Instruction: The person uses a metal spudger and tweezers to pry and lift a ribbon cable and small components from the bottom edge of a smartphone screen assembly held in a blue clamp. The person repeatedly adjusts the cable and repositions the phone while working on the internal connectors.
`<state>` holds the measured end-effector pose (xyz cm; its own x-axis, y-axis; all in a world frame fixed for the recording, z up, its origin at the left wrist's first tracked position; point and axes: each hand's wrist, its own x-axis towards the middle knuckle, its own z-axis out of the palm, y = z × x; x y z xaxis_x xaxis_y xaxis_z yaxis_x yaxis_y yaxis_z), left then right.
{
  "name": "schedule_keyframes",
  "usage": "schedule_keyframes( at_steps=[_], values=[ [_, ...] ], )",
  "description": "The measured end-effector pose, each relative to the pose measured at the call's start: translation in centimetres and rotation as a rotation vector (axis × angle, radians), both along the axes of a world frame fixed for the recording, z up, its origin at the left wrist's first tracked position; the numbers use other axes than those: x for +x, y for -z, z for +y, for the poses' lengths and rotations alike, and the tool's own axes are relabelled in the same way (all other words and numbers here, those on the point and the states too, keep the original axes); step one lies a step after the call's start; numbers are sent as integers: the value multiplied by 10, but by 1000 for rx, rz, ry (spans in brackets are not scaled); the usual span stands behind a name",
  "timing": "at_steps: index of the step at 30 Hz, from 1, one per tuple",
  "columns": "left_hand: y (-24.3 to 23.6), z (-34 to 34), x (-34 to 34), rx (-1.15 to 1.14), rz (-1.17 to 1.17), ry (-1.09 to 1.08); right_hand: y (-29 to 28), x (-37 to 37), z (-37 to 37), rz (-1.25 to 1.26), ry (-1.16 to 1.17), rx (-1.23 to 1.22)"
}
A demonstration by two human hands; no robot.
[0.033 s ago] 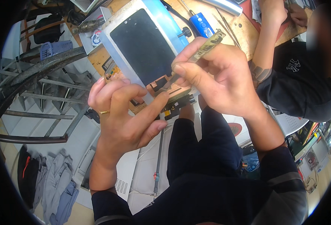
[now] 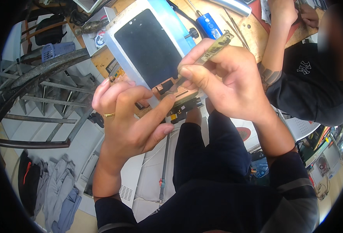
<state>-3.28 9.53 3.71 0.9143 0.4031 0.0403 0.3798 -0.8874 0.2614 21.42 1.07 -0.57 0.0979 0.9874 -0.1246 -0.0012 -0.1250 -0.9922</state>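
A black phone-sized screen panel [image 2: 148, 46] lies on a white and light-blue bench device [image 2: 113, 42]. At the panel's near end is a copper-coloured flex strip [image 2: 184, 94] with dark patches. My left hand [image 2: 130, 110] has its fingers apart, and its index fingertip rests on or right beside that strip. In my right hand [image 2: 233, 77], thumb and fingers pinch a slim metal-tipped tool [image 2: 215, 47] with a mottled yellow and dark handle. Its tip points down at the strip, close to my left index fingertip. Whether the tip touches is too small to tell.
A blue pen-shaped electric tool [image 2: 209, 26] and thin metal sticks [image 2: 233, 27] lie behind on the wooden bench [image 2: 255, 33]. A black knob [image 2: 193, 33] juts from the device. At the right, another person's arm [image 2: 274, 46] reaches over the bench. A metal railing [image 2: 35, 144] stands left.
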Motion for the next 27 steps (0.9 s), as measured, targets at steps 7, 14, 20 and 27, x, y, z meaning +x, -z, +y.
schedule_keyframes(
  at_steps=[7,14,20,27],
  values=[
    [3,-3,4,27,-1,-5,-1,1,-6,-27,16,21],
    [2,-5,4,28,0,-8,-3,-1,-9,-24,17,15],
    [4,-2,2,8,4,-15,0,-1,-6,6,40,23],
    [4,-1,2,6,10,-24,0,2,-3,-29,-6,30]
  ],
)
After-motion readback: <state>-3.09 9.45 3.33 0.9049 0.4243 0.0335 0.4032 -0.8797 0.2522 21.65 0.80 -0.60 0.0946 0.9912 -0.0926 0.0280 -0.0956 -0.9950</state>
